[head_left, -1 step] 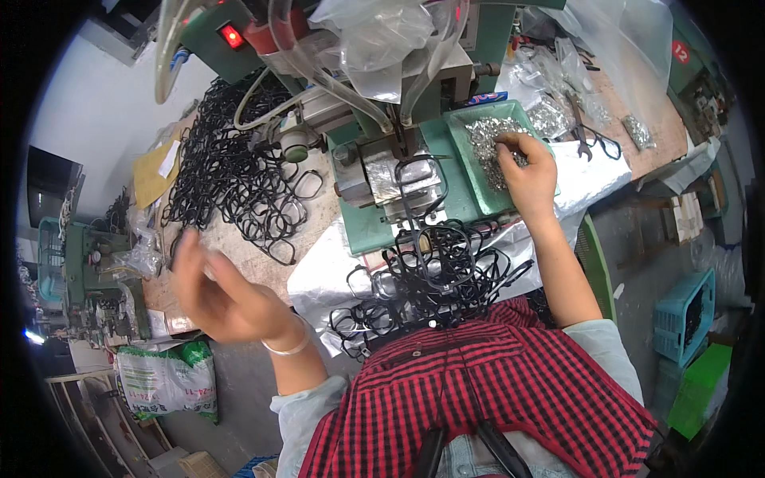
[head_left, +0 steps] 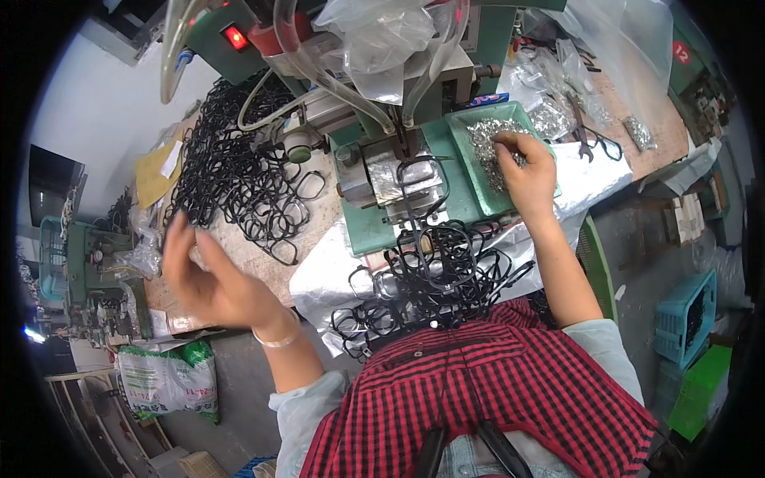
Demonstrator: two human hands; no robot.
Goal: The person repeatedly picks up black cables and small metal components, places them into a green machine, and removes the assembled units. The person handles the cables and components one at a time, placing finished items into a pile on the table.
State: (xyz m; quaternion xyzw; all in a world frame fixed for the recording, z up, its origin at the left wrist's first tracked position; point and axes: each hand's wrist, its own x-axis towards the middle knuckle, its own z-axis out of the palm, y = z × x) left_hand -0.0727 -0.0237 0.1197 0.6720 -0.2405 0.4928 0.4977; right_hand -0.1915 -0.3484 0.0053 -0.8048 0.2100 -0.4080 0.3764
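Note:
My right hand (head_left: 529, 174) is over the green tray (head_left: 492, 205) of small silvery metal parts (head_left: 482, 135). Its thumb and fingers are pinched together at the parts; whatever lies between the fingertips is hidden. Out to the left, my left hand (head_left: 209, 279) is raised beside the table edge, slightly blurred, its thumb and fingers apart with nothing seen in them. A black eyeglass frame (head_left: 444, 191) stands at the green machine's (head_left: 368, 231) metal fixture (head_left: 390, 179), touched by neither hand. Several more black eyeglass frames (head_left: 434, 267) lie tangled between the machine and my checked apron.
A large heap of black frames (head_left: 231, 163) covers the table's left side. Clear hoses (head_left: 299, 60) hang from the machine head. Right of the tray are a wrench (head_left: 582, 131) and plastic bags (head_left: 550, 118). A white and green sack (head_left: 167, 382) stands on the floor.
My left hand has moved a little left and up, away from the machine. My right hand stays pinched at the tray.

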